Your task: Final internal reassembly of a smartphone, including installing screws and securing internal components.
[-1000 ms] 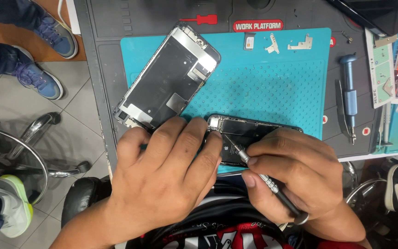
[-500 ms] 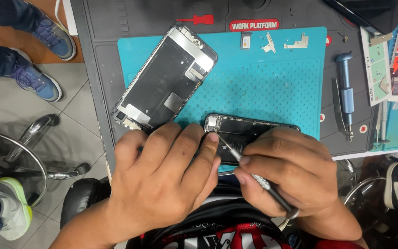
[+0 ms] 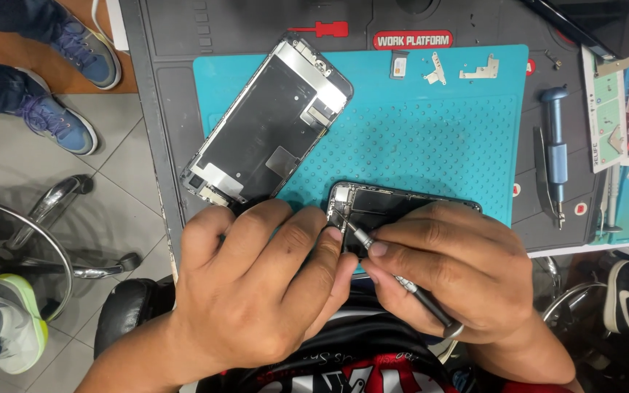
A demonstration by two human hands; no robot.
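We work a screwdriver into an opened phone body at the near edge of the surface.

Our left hand lies palm down, fingers curled over the phone body on the teal mat. Our right hand pinches the screwdriver, tip angled far-left into the body. The detached screen lies far left.

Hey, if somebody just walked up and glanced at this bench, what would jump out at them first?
Probably the two hands low in the middle: the right hand holds a slim screwdriver with its tip in the opened phone body, while the left hand steadies that phone's left end. Next, the detached screen panel lying face down and tilted on the teal mat, upper left. A blue screwdriver lies at the mat's right.
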